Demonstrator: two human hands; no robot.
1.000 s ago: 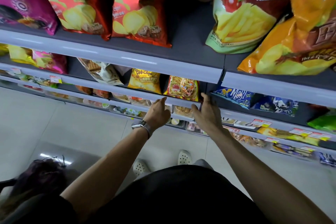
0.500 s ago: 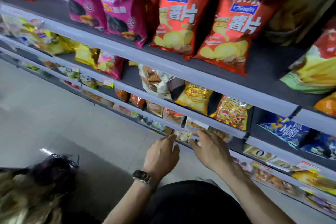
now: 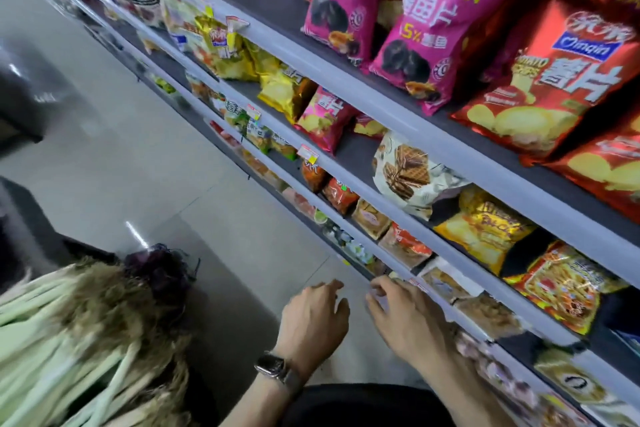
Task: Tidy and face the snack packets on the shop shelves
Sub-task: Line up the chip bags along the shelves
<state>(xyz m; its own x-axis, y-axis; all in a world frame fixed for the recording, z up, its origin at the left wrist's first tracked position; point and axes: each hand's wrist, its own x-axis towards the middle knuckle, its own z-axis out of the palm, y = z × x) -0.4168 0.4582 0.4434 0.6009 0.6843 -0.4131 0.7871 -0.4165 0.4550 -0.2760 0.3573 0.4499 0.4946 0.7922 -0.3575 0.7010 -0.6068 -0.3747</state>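
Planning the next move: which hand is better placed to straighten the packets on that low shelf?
Probably the right hand: its fingertips already touch the low shelf edge, while the left hand hovers over the floor.

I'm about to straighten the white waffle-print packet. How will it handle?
The white waffle-print packet looks puffed and crinkled, so probably light and floppy. It leans rather than standing square, so a push may tip it. Its glossy film could be slippery.

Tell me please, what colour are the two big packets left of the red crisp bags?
Magenta pink packets, yellow lettering; head view.
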